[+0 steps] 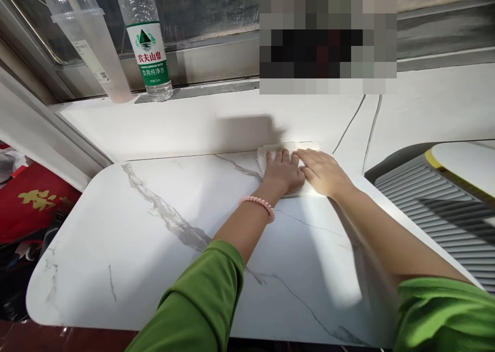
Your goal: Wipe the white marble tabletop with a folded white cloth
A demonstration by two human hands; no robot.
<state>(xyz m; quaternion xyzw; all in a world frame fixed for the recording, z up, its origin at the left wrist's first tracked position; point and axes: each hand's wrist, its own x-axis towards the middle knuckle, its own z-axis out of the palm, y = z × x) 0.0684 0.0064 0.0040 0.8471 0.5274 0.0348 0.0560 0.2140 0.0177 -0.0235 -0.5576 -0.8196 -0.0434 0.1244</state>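
Both of my hands lie flat, side by side, on a white cloth (270,149) at the far edge of a white marble-patterned table (154,238). My left hand (283,172) has its fingers stretched out on the cloth, and a pink bead bracelet (258,205) circles its wrist. My right hand (323,171) presses down beside it, fingers pointing left and touching the left hand. Most of the cloth is hidden under the hands. Both arms wear green sleeves.
A plastic water bottle (147,42) with a green label and an empty clear plastic cup (87,42) stand on the window ledge at the back left. A grey ribbed appliance (436,207) sits at the right. Red fabric (31,200) lies beyond the table's left edge.
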